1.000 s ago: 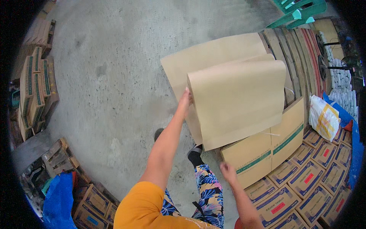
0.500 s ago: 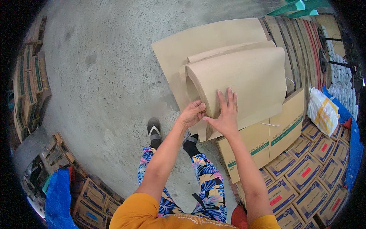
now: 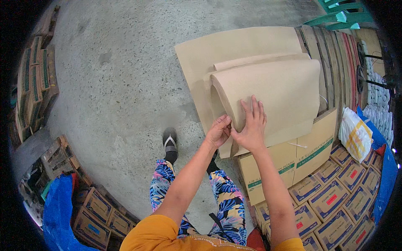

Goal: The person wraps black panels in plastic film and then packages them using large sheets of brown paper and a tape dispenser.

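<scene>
A thick stack of brown kraft paper sheets (image 3: 276, 79) is bent over into a loose fold, its open curled end facing left. At the near corner of that end, my left hand (image 3: 218, 131) has its thumb and fingers pinched on the sheet edges. My right hand (image 3: 252, 125) lies on top of the fold with fingers stretched out and spread, its thumb close to the left fingertips. Beneath the fold, a flat brown sheet (image 3: 190, 62) reaches out to the left and far side. The inside of the fold is mostly in shadow.
Light brown cartons with green bands (image 3: 289, 161) stand under the paper's near side. Many smaller cartons (image 3: 328, 196) fill the lower right, with a white plastic bag (image 3: 355, 131) on them. Wooden slats (image 3: 331, 62) lie right of the paper; a green plastic chair (image 3: 339, 16) stands beyond.
The view has shifted slightly, so the paper sits a little farther right and lower. Both hands stay at the same corner of the fold, with almost the same grip.
</scene>
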A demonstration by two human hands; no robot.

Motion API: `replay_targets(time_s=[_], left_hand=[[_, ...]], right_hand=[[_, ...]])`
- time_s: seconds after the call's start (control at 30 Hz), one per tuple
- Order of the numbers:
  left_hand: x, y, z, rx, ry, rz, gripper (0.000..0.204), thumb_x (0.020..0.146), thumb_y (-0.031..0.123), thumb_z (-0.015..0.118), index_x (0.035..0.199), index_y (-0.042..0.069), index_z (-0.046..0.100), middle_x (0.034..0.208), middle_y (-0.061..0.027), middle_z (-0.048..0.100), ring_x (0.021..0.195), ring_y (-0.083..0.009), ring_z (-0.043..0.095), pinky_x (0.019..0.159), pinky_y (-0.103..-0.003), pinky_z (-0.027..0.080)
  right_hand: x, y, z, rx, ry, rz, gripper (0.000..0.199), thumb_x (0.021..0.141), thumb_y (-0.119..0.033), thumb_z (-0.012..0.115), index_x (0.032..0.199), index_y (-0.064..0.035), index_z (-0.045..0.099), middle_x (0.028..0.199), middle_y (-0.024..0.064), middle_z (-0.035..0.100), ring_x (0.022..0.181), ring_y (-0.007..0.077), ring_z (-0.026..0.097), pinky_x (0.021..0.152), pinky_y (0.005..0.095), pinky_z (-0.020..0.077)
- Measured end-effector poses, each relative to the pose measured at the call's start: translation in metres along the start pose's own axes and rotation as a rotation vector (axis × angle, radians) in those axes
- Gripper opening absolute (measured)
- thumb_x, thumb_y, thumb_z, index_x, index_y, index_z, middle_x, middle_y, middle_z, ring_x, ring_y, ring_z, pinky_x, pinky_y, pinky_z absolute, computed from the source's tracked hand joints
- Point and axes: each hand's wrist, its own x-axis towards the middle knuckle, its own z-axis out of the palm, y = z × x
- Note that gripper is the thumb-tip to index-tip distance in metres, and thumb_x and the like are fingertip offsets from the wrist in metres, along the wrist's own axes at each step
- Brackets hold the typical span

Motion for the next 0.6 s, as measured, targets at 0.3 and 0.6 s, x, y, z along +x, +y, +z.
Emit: replay_targets(time_s=[0.3,0.6], left_hand=[[0.021,-0.002,0.001,0.427,0.205,-0.083,0.026,0.081,0.007,0.053,0.106,-0.001,0.052,0.099,-0.0071,0.058,0.083,-0.0138,0.057,0.073,-0.027,0.047],[0.030,0.005,0.045,1.177,0.111,-0.352,0.016,0.071,0.007,0.057,0.084,-0.003,0.060,0.080,-0.0129,0.062,0.067,-0.0220,0.057,0.058,-0.035,0.047]], right_hand=[[-0.004,0.062,-0.008,-0.074,0.222,-0.081,0.067,0.059,-0.011,0.057,0.123,-0.0147,0.041,0.137,0.0141,0.026,0.125,0.0386,0.023,0.098,0.0552,0.0198],[0.027,0.008,0.008,-0.304,-0.031,-0.065,0.070,0.066,-0.032,0.067,0.129,-0.0220,0.037,0.137,0.0120,0.027,0.127,0.0358,0.022,0.099,0.0566,0.0175]])
